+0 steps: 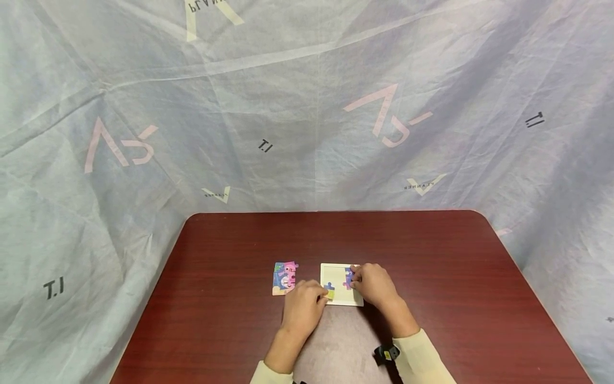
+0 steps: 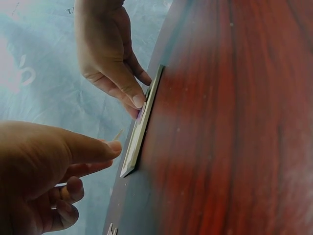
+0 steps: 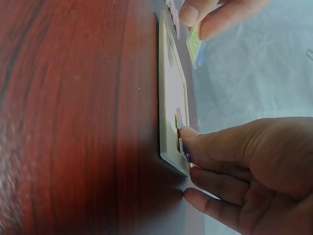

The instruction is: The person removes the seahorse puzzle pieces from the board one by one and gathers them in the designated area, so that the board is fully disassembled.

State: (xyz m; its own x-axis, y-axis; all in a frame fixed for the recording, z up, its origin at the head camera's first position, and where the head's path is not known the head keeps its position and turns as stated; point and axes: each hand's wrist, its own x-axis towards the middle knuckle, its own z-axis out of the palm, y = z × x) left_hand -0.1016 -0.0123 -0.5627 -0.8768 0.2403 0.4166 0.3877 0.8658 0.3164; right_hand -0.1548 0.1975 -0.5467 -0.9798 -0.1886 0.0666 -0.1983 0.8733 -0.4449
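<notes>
A square, cream-coloured puzzle tray (image 1: 334,271) lies on the table. My left hand (image 1: 303,308) pinches a yellow-green and blue jigsaw piece (image 3: 194,45) between thumb and fingers, raised above the tray's left side. At the tray's right side, blue-purple and pink jigsaw pieces (image 1: 347,278) lie inside the rim. My right hand (image 1: 378,286) holds one of these, a purple piece (image 3: 184,151), with thumb and fingertips; its underside is hidden. In the left wrist view, the right hand's fingers (image 2: 137,101) reach down to the tray.
Left of the tray, a cluster of colourful jigsaw pieces (image 1: 284,277) with pink and blue printing lies on the dark red wooden table (image 1: 230,250). Grey fabric (image 1: 297,122) hangs behind the table and along its sides.
</notes>
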